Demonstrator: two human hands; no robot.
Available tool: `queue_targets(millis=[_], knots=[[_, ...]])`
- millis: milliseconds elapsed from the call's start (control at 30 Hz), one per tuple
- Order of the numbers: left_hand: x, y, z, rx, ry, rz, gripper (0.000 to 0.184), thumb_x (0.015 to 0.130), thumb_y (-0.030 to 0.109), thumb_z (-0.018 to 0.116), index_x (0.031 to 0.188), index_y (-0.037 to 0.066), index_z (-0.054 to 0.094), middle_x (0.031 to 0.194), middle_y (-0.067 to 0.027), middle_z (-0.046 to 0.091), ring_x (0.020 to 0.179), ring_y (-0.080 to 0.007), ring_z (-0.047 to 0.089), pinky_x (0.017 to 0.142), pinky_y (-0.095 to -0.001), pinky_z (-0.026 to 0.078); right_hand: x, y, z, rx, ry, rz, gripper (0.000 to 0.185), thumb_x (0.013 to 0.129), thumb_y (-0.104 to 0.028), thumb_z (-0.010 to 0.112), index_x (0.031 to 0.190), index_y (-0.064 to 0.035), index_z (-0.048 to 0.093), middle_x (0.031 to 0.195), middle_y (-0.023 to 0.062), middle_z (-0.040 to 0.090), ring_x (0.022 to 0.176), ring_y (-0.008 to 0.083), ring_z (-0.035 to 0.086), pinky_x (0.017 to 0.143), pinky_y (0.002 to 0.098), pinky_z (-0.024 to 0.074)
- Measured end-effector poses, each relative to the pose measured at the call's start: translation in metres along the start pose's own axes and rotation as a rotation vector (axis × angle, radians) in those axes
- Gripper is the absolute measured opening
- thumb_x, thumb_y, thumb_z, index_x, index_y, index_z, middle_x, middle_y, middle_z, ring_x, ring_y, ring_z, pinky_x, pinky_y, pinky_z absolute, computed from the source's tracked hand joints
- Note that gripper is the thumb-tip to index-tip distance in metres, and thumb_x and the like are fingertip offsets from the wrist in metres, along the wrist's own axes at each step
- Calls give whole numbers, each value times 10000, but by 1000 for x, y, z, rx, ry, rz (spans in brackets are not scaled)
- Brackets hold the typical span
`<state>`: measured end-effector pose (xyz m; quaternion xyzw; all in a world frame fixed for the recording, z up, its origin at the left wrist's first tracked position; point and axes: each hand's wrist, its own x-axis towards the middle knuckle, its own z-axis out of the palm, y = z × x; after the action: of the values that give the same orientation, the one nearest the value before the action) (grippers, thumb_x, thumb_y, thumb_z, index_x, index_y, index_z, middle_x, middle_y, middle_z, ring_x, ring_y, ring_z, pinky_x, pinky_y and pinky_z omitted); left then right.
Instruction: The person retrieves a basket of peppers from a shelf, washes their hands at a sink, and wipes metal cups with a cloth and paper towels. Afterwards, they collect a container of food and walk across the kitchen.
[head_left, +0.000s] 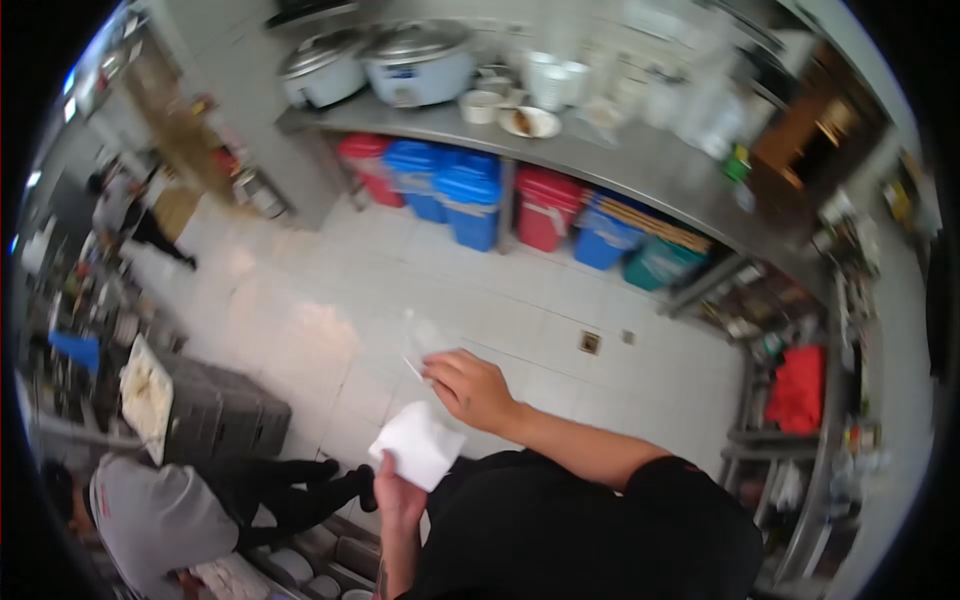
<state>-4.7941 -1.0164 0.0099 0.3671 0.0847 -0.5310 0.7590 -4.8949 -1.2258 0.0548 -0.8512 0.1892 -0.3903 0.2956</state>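
Observation:
My left hand (402, 490) grips a stack of white paper, perhaps napkins (420, 445), with the thumb lying on top. Above and to the right of it, my right hand (468, 385) is closed in a pinch. A thin white strip with a clear, blurred film (425, 332) shows at its fingertips; its exact kind cannot be made out. The two hands are apart, both held in front of my body over the tiled floor.
A steel counter (640, 170) carries rice cookers (420, 65), stacked cups (548, 82) and a plate (530, 123). Lidded bins (468, 200) stand beneath. At left are a grey crate (215, 405), a bending person (165, 515) and another person (125, 205). Shelves with a red cloth (797, 390) are at right.

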Motion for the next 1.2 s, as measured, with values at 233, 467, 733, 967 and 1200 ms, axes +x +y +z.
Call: queue_targets(millis=[233,467,733,967,1200], knots=[[135,138,-46,-56,-53,2,433,1046,261,342,1352,-11,483,1342,-141,562,1243,-284,536,1070,-428,409,70,-25,154,224,-337,-197,243,755,-2,676,991,-57,668,1247,143,619,1123,340,585,937,433,480],[209,304,-31,36,-82,10,436,1036,248,320,1351,0,492,1338,-123,574,1243,-271,541,1061,-410,418,205,-42,240,195,-254,-216,183,765,-17,668,946,-34,654,1286,163,601,1133,345,590,949,417,493],[317,453,-74,-38,-16,104,457,1045,285,310,1371,11,477,1339,-128,578,1227,-283,559,1057,-430,427,345,-3,402,250,-385,-334,109,762,-38,650,870,-35,636,1266,174,608,1109,347,603,898,423,507],[336,598,-105,-234,144,432,520,1060,418,309,1407,56,445,1394,-117,532,1294,-304,491,1092,-461,376,490,-23,579,410,-873,-643,79,754,-50,617,815,1,619,1202,207,617,1015,365,601,861,440,488],[396,716,-213,-210,379,493,462,1036,309,435,1411,38,429,1313,-152,586,1200,-316,580,1014,-478,470,585,-53,741,467,-1104,-783,114,742,-108,664,817,-23,661,1147,178,607,1036,347,583,868,452,477]])
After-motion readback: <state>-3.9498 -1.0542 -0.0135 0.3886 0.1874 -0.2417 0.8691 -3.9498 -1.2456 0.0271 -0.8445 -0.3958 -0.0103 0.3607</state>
